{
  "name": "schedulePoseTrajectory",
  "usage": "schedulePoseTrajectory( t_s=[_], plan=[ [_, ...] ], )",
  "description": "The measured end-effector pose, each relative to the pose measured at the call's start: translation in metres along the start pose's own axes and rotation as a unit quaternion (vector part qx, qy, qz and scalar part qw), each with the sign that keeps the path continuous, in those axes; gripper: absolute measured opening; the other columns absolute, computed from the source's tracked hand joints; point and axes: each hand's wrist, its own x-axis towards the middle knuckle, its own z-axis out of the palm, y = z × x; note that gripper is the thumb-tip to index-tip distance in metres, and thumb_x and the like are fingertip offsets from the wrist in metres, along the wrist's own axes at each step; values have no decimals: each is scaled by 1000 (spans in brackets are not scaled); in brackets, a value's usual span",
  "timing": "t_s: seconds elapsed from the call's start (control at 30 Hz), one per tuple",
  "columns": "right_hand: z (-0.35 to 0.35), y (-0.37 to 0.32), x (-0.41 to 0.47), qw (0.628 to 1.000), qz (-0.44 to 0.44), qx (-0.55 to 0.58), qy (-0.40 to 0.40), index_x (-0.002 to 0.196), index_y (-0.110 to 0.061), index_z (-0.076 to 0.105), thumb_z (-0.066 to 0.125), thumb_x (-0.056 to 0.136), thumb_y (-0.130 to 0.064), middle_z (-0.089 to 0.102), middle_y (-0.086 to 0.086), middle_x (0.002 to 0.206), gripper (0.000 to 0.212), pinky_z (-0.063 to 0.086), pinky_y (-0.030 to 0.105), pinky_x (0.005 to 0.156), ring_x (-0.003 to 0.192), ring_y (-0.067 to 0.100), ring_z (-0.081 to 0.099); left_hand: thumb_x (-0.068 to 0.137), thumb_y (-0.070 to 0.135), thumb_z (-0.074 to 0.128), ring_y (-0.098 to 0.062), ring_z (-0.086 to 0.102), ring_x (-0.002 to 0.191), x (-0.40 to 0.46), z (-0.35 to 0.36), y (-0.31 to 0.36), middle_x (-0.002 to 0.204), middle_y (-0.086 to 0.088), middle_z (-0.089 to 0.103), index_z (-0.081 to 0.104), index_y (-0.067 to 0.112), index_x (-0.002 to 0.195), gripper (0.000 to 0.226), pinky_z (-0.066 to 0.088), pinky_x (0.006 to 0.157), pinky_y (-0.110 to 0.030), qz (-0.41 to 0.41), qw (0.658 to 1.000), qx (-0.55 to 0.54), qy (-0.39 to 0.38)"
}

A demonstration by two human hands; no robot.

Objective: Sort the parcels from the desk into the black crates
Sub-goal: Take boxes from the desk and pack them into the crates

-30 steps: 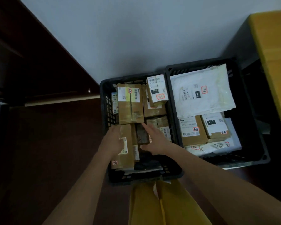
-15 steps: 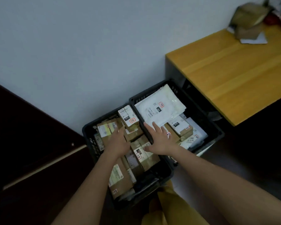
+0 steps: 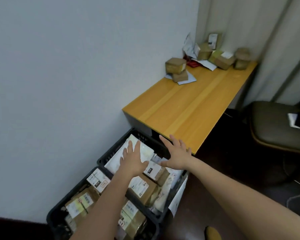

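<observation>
Two black crates stand on the floor against the wall. The nearer crate (image 3: 59, 210) holds several brown cardboard parcels with labels. The farther crate (image 3: 142, 135) holds a white padded mailer (image 3: 145, 151) and more boxes. My left hand (image 3: 132, 159) hovers flat over the white mailer, fingers straight, holding nothing. My right hand (image 3: 177, 153) is spread open above the far crate's right rim, also with nothing in it. On the wooden desk (image 3: 189, 108) lie more parcels: a brown box stack (image 3: 176, 67) and a cluster of boxes (image 3: 223, 56) at the far end.
A white wall runs along the left. A dark padded chair (image 3: 275, 125) with a white device on it stands right of the desk. Pale curtains hang behind the desk. The floor is dark brown.
The view swung up and right, bringing the desk and its parcels in. Both hands lifted off the near crate's boxes and moved over the far crate, fingers spread.
</observation>
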Motion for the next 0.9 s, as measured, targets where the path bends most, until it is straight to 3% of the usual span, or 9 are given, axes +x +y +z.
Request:
schedulePoseTrajectory(
  t_s=[0.17,0.57,0.9],
  plan=[
    [-64,67,8,999,26,13,23,151,-51,-9,65,91,-47,-23,-8,162,96,-1,62,116,150,32,-18,96,39,59,-36,-7,150,47,-1,101,162,-7,-20,-12,30,155,93,13,120,-55,41,999,12,-7],
    [-243,270,42,984,40,-106,140,152,-48,-10,66,90,-40,-22,-2,163,99,-9,66,114,148,36,-20,96,42,56,-35,-3,150,173,22,359,162,-6,-18,-12,31,155,91,20,118,-55,93,990,105,-18],
    [-314,362,109,985,74,-60,144,153,-48,-7,63,91,-45,-21,-1,163,93,-7,67,115,149,37,-18,97,43,55,-36,-10,150,276,14,444,162,-4,-22,-10,34,155,88,9,116,-63,84,982,166,-42]
  ],
)
